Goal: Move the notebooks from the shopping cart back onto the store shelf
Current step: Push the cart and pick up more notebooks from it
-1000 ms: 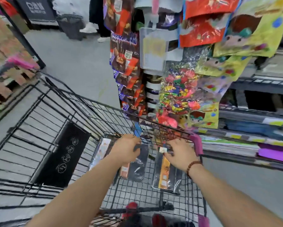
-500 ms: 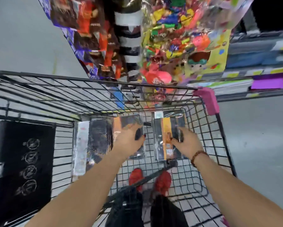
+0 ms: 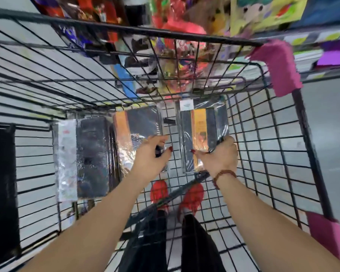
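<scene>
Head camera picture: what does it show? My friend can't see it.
Two hands reach into a wire shopping cart: the right hand grips the plastic-wrapped right notebook, and the left hand holds the middle notebook beside it. A third notebook lies farther left.

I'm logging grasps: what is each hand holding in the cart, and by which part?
The left hand pinches the middle notebook at its right edge. The right hand grips the right notebook by its near right corner.

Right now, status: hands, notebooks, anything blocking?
Copy: left hand grips middle notebook; right hand grips right notebook. Both down in cart; third notebook untouched, far left. Cart rim to clear before shelf.
</scene>
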A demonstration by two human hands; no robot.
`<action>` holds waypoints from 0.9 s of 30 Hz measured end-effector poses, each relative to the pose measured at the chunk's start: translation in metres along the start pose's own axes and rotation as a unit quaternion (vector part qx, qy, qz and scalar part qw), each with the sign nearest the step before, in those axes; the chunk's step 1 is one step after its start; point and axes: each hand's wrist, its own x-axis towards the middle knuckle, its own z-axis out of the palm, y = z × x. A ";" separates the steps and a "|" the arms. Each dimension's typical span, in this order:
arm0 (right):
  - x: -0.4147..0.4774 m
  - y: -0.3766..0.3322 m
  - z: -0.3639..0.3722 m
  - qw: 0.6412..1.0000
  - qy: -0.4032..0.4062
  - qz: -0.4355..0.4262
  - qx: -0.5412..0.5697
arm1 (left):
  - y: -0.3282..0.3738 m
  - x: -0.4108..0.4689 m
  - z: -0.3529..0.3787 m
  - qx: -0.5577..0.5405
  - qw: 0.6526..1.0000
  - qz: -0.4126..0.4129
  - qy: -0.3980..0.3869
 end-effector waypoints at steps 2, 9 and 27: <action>0.001 0.004 0.004 0.999 -0.032 -0.007 0.021 | -0.002 0.001 0.001 -0.016 1.000 0.005 0.009; -0.002 0.009 0.004 0.966 -0.077 0.003 0.249 | -0.003 0.002 0.003 -0.099 0.994 -0.037 0.024; -0.011 -0.013 -0.017 0.972 -0.012 -0.084 0.220 | -0.004 -0.002 -0.006 -0.206 0.957 -0.152 0.139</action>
